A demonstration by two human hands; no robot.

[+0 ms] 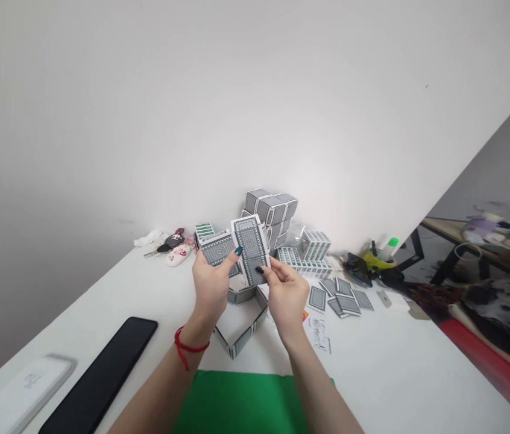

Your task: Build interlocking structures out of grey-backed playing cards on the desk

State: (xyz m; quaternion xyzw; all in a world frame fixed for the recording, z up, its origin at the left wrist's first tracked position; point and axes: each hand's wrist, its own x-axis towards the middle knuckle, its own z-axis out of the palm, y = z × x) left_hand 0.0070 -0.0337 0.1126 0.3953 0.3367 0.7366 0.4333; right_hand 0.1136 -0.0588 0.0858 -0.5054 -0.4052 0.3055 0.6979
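My left hand [212,283] is closed on playing cards [219,248] with grey patterned backs, its thumb pressed along their lower right side. My right hand [287,295] pinches a long upright piece made of playing cards [250,241], thumb on its face and fingers behind. The two pieces overlap or touch; whether they are joined, I cannot tell. Directly below, an open-topped frame of cards [237,346] stands on the table. Behind my hands rises a stack of card blocks [275,211]. Several loose cards [343,296] lie right of my right hand.
Green-and-white card blocks [316,244] stand by the wall. A black phone [101,374] and a white box [24,392] lie at left, keys and trinkets [176,244] farther back. At right are a yellow holder [379,259] and a small white object [393,300]. Green material [241,401] covers the near edge.
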